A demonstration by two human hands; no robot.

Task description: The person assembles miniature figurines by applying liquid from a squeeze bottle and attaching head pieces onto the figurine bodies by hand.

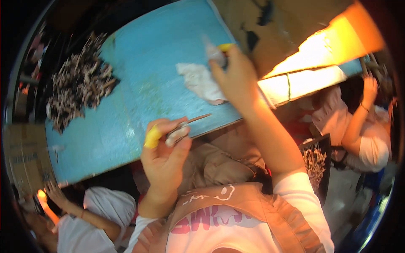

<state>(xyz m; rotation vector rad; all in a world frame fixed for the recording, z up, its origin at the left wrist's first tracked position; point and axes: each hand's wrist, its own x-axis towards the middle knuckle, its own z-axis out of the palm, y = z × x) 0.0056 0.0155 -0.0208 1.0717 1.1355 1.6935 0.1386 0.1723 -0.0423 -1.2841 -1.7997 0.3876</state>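
Note:
My left hand (164, 158), a yellow cover on one finger, pinches a small whitish and dark piece (178, 134) over the near edge of the blue table. From that piece a thin brown stick (199, 118) points to the right. Farther right, my right hand (237, 80) is closed around a translucent bottle with a pointed tip (214, 51), smeared by motion. Something yellow shows at this hand's fingers too. Just left of my right wrist lies a crumpled white cloth (200, 82).
A heap of small grey-brown pieces (82, 82) covers the blue tabletop's (139, 50) far left. Brown cardboard (291, 25) lies at the far right, brightly lit. A dark tray of thin pieces (315, 164) stands by my right elbow. People sit left (93, 215) and right (363, 135).

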